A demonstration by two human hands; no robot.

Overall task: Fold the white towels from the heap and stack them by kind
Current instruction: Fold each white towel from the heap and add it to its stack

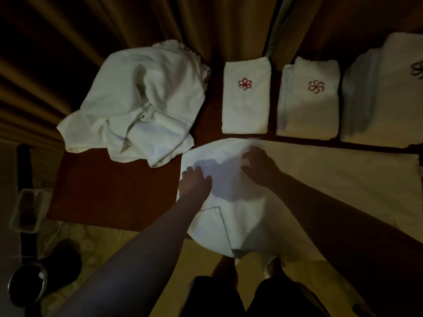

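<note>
Both hands (194, 179) (257, 165) press flat on the spread towel (320, 179).

I see a dark reddish-brown table (109, 191) carrying a rumpled heap of white towels (142, 99) at its far left. Along the back lie three folded stacks (246, 99) (307, 104) (384, 94) with flower emblems, and a spread white towel (320, 179) covers the near right, draping over the front edge.
</note>
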